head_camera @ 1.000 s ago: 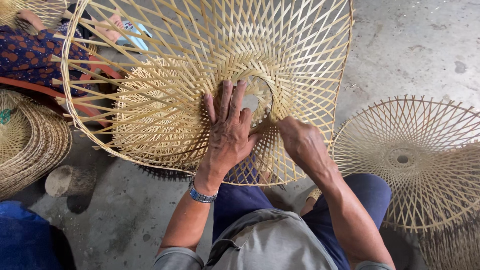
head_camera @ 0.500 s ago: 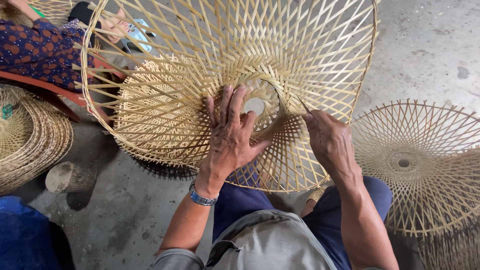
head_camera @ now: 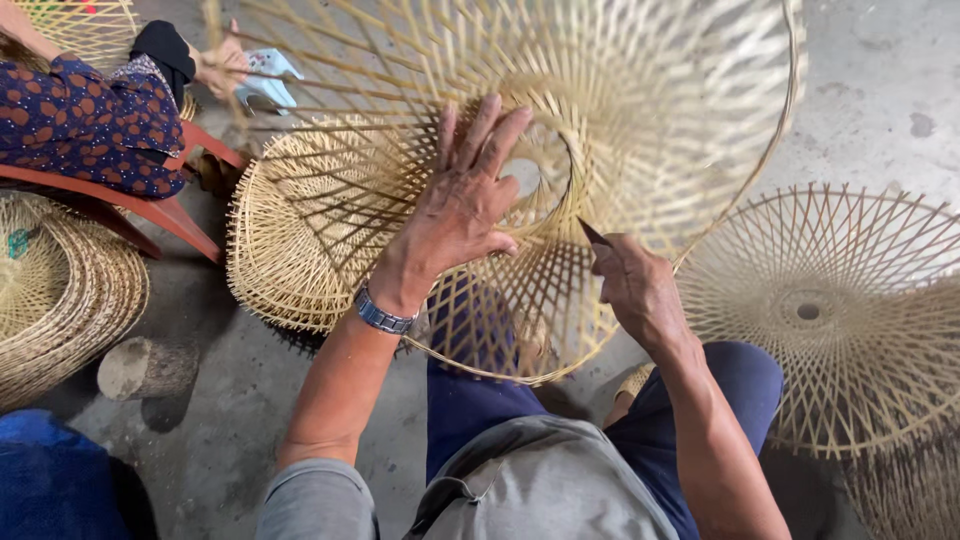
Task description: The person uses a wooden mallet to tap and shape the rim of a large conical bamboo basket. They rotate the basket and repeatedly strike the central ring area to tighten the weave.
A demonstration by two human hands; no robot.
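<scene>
A large cone-shaped bamboo lattice frame [head_camera: 650,110] stands tilted over my lap, its open ring in the middle. My left hand [head_camera: 455,215] lies flat on the lattice beside that ring, fingers spread, a metal watch on the wrist. My right hand [head_camera: 635,290] is closed on a small dark pointed tool [head_camera: 592,233] whose tip touches the frame's strips.
A stack of similar bamboo frames [head_camera: 290,240] lies behind on the concrete floor, another frame [head_camera: 840,310] at the right, woven stacks [head_camera: 60,290] at the left. A short log [head_camera: 145,365] stands near my left. Another person in patterned clothing [head_camera: 90,125] sits on a red stool at top left.
The frame has shifted right and tilted closer to me. My right hand has drawn away from the ring toward the lower right edge; the left hand stays on the lattice.
</scene>
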